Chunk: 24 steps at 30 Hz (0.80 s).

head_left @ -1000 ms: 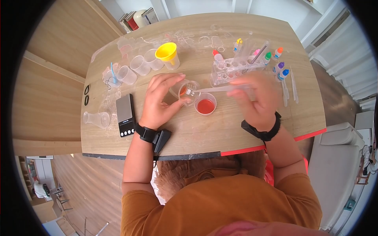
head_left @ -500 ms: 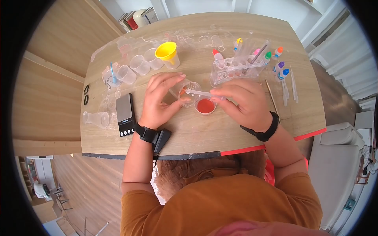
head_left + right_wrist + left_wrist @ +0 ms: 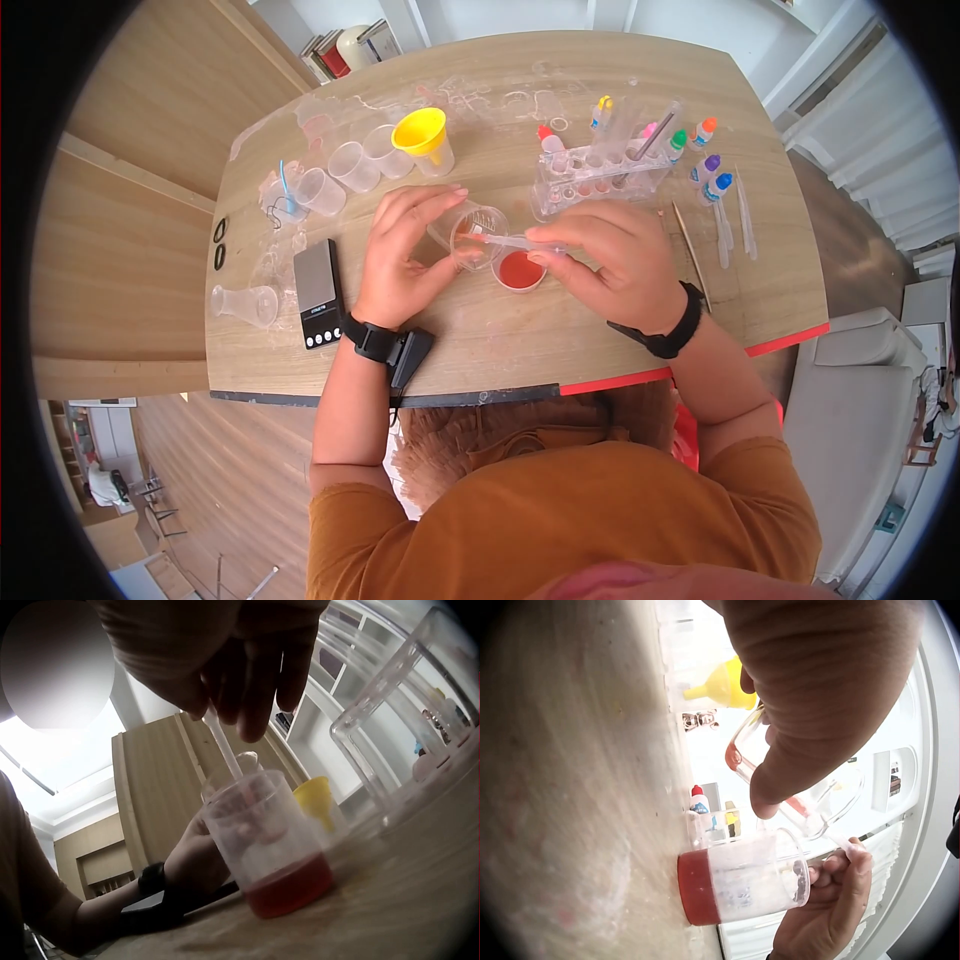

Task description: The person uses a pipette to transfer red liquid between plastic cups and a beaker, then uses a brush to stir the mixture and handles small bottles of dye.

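My left hand [image 3: 408, 258] grips a clear glass beaker [image 3: 484, 220], tilted with its mouth toward the right. A little red-orange liquid lies inside the beaker. The fingers of my right hand [image 3: 622, 262] pinch a translucent plastic dropper [image 3: 515, 243], whose thin end reaches into the beaker's mouth. Just below, a clear plastic cup [image 3: 750, 874] stands upright on the table, with red liquid filling its lower part. In the right wrist view the dropper passes behind the cup's rim, and the left hand shows beyond the cup.
Behind the right hand stands a clear test tube rack [image 3: 555, 190], with several dye bottles around it. A wooden stick [image 3: 690, 250] and more droppers [image 3: 746, 220] lie to the right. On the left are a digital scale [image 3: 318, 290], a flask [image 3: 245, 303], plastic cups [image 3: 322, 192] and a yellow funnel [image 3: 420, 130].
My right hand has come left and now sits close to the cup. The dropper's thin end has gone further into the beaker. My left hand and the beaker have stayed in place.
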Tool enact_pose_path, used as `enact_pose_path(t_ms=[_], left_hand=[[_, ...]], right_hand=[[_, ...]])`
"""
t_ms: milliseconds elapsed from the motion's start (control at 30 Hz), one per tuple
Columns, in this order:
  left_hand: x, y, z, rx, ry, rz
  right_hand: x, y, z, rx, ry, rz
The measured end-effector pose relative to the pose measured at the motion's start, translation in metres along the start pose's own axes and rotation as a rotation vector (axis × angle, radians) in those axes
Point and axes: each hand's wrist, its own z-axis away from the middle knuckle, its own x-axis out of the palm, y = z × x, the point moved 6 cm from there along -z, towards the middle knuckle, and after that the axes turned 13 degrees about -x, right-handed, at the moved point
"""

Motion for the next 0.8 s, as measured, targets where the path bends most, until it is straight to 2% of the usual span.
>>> enact_pose_path(t_ms=[433,733,800], left_hand=[[0.000,-0.001,0.001,-0.001,-0.004,0.006],[-0.001,0.001,0.000,0.001,0.003,-0.012],[-0.001,0.000,0.000,0.000,0.001,-0.008]], right_hand=[[-0.001,0.000,-0.001,0.048,-0.005,-0.059],[-0.024,0.002,0.006,0.092,0.222,-0.096],[-0.028,0.006,0.013,0.174,0.313,-0.151]])
